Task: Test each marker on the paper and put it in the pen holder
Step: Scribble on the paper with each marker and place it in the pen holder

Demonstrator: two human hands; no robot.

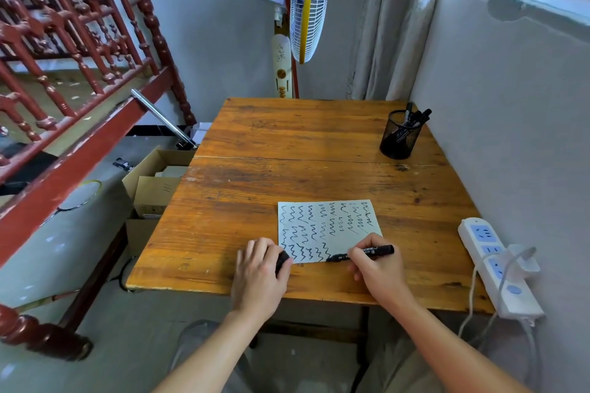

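Head view, looking down over a worn wooden worktop (pixel 287 143), and both hands are busy at the near edge. The right hand (pixel 378 266) has its grip closed round a black marker (pixel 381 250). Fingers and thumb pinch the forward part of the barrel, which lies almost level and points left. Its bare tip is down at the paper (pixel 329 226), right on the sheet's near edge, at the right-hand end of the nearest row of zigzags. That sheet lies toward the near right of the worktop, covered in rows of dark wavy test lines that get thinner and fainter toward its far right corner.

Over on the left, the left hand (pixel 258 268) rests at the paper's near-left corner. Its fingers are curled, the grip wrapped round a small black cap (pixel 282 261) that peeks out on the side facing the sheet.

Far right corner now: the black mesh pen holder (pixel 399 140) stands upright, well apart from the paper. Several other markers (pixel 416 116) lean in it toward the right wall.

Along the right edge, on the near side, lies a white power strip (pixel 498 265) with blue sockets, a white plug in it and a cable trailing off the near edge. Beyond the far edge stands a white fan (pixel 308 3). Down on the floor to the left are open cardboard boxes (pixel 153 185) and a red carved wooden bed frame (pixel 79 51).
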